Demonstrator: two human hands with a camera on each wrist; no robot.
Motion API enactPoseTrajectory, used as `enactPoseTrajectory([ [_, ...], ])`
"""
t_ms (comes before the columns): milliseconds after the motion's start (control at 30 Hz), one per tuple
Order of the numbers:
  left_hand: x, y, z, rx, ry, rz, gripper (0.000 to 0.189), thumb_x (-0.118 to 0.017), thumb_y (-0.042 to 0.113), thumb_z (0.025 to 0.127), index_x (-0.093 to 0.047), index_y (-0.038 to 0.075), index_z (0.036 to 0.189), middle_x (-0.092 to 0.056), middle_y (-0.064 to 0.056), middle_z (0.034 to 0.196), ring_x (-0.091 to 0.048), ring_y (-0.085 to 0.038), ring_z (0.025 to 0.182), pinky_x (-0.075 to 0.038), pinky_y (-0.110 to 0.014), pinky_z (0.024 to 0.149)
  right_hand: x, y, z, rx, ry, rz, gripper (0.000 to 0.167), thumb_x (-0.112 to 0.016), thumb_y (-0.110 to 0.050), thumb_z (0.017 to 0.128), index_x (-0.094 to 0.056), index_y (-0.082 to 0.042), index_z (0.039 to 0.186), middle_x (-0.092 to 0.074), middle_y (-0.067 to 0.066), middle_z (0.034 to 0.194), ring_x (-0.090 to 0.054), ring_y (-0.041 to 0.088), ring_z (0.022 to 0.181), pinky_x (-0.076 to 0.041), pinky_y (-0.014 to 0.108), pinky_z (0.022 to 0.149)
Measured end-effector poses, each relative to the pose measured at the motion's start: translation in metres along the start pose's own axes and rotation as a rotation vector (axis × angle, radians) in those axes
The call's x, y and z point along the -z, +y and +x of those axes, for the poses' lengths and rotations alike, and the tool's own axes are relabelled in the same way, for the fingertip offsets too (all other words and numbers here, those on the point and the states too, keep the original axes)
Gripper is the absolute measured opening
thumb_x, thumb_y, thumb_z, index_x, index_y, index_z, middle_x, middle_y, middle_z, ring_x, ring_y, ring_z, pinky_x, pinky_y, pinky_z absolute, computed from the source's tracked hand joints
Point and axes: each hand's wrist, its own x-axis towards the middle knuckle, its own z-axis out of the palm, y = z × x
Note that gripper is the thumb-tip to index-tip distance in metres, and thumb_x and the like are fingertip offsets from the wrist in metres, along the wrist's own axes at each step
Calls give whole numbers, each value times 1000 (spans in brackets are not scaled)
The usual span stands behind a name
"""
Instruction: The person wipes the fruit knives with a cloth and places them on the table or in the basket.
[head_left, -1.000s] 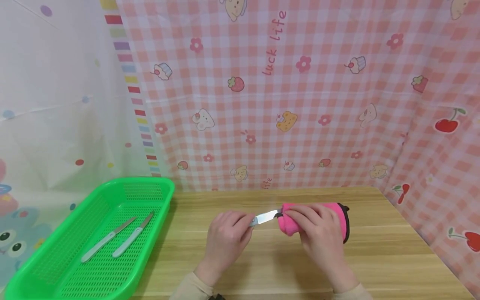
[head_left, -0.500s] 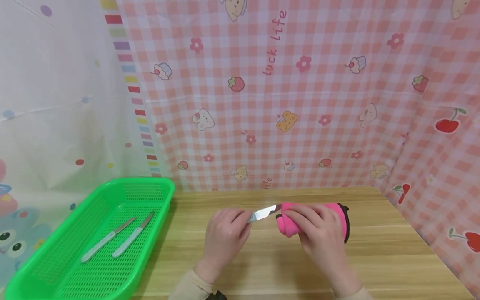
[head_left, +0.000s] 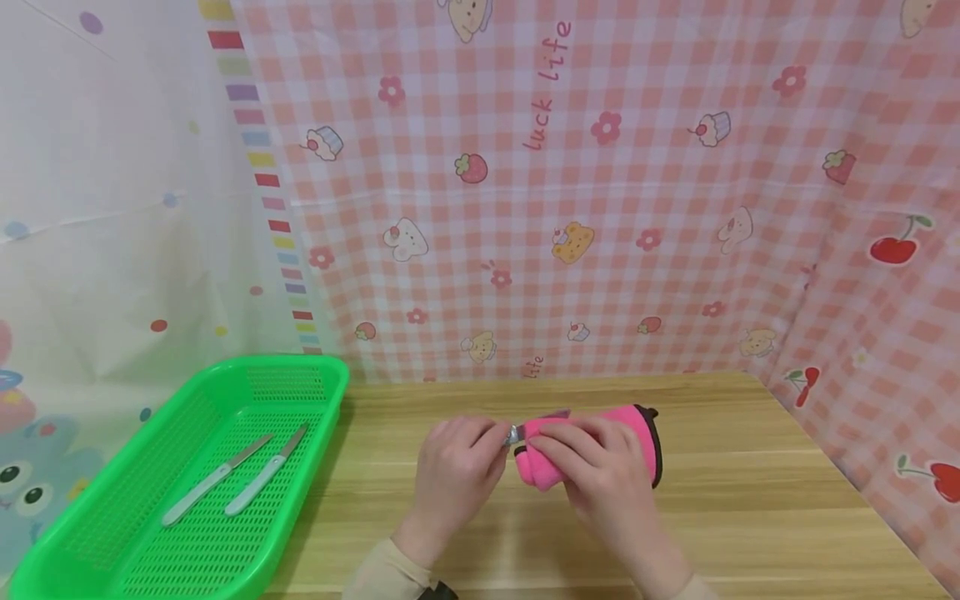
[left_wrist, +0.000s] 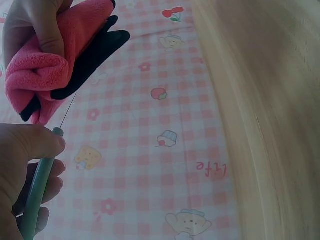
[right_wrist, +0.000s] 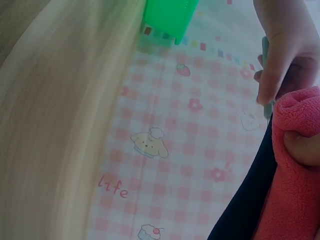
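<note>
My left hand [head_left: 456,471] grips a knife by its pale handle [left_wrist: 41,187], fingers curled round it. The thin blade [left_wrist: 69,109] points toward the pink cloth [head_left: 628,429], and in the head view most of it is hidden by the folded cloth. Dark trim edges this fluffy cloth [left_wrist: 40,75]. My right hand [head_left: 603,475] holds the folded cloth, with its thumb [right_wrist: 302,148] pressed into the pink pile. Cloth and knife are held above the wooden table [head_left: 757,500].
A green plastic basket [head_left: 281,533] stands at the left of the table. Two knives with pale handles, one nearer the left [head_left: 197,496] and one beside it [head_left: 257,485], lie in it. A pink checked curtain [head_left: 450,208] hangs behind the table.
My right hand has moved left with the cloth, so the cloth now covers most of the blade. The left hand has hardly moved.
</note>
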Motion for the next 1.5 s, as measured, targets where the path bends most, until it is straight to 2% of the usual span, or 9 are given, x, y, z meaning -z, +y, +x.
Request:
enactPoseTrajectory([
  [133,-1,1,0,-22,22,-1,16,-78,6,77,-75,10,91,-67,0,81,-63,-16,68,-44,-26,54,-4,-2,1,23,6,-10,39,-59,3,77,-75,-16,107,-71,-1,110,-60,30,94,-40,45,77],
  [433,1,4,-1,-52,44,4,23,-83,7,74,-76,9,95,-67,0,82,-62,-15,68,-41,-22,53,-7,-2,-2,16,-21,-32,38,-59,3,78,-75,-16,107,-71,-1,111,-61,29,94,-40,45,78],
  [733,1,4,-3,-46,40,2,15,-76,7,79,-76,8,93,-67,-1,82,-62,-15,68,-40,-23,52,-10,-1,-4,3,-35,-34,39,-61,3,76,-76,-16,107,-71,-1,110,-60,29,94,-40,46,79],
  [1000,1,4,-4,-49,35,-2,20,-77,4,75,-76,8,94,-67,-1,83,-63,-15,69,-40,-23,53,-8,2,-7,-32,-46,-30,42,-66,6,73,-76,-17,107,-71,-3,110,-60,28,96,-40,46,80],
  [1267,2,3,-4,-47,36,-8,21,-76,3,74,-76,8,95,-68,-2,84,-63,-15,69,-40,-22,53,-3,10,-11,-70,-46,-52,53,-70,14,64,-75,-18,106,-71,-3,109,-61,28,98,-41,47,78],
  [1500,4,3,-4,-28,20,-6,18,-77,6,76,-76,8,94,-69,-2,85,-64,-14,69,-42,-23,53,1,18,-13,-100,-32,-88,47,-71,10,68,-76,-18,105,-72,-2,108,-61,29,96,-41,48,78],
])
